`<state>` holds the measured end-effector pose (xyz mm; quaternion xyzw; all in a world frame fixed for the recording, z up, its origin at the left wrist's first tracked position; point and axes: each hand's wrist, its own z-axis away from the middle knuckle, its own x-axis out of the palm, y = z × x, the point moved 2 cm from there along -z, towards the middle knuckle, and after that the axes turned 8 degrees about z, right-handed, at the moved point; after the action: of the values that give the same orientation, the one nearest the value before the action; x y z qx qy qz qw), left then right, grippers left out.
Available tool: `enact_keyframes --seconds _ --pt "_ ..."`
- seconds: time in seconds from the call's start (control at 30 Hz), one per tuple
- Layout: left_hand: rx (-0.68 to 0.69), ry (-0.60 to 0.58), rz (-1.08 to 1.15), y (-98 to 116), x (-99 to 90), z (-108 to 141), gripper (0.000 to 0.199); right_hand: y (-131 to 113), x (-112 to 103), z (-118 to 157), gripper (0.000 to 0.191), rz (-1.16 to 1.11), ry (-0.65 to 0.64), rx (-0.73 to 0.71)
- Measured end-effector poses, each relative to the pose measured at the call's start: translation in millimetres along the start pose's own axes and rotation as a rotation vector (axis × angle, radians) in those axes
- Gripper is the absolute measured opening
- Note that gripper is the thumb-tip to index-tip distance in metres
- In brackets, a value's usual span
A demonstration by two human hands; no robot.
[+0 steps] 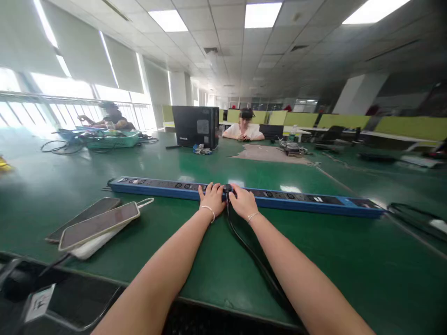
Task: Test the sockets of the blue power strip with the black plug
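Head view: steadying the long blue power strip (157,187) on the green table (342,260) with the left hand (213,199), fingers a little spread, maybe to stop any sliding; pinching the black plug (227,188) near its middle with the right hand (244,202).

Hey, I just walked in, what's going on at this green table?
A person has both bare hands at a long blue power strip lying across the green table. The right hand is at a black plug near the strip's middle, its cable running back toward the person. The left hand lies over the strip beside it. Whether the plug is fully seated can't be told. Phones lie off to the left.
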<state>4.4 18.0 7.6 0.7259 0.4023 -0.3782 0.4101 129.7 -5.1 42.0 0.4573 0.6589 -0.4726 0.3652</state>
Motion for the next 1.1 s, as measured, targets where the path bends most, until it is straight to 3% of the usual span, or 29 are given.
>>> enact_keyframes --seconds 0.2,0.37,0.9,1.1 --pt "-0.001 -0.005 -0.028 -6 9.0 -15 0.058 -8 3 -28 0.055 0.019 -0.085 0.035" --pt "-0.003 0.006 -0.031 -8 13.7 -25 0.055 -14 5 -43 0.046 0.089 -0.106 0.112" --pt "-0.006 -0.004 0.000 -9 13.7 -26 0.056 -27 4 -50 0.031 0.174 -0.153 0.117" --pt "-0.002 0.004 0.003 -7 11.2 -22 0.056 -26 3 -49 0.039 0.165 -0.087 0.226"
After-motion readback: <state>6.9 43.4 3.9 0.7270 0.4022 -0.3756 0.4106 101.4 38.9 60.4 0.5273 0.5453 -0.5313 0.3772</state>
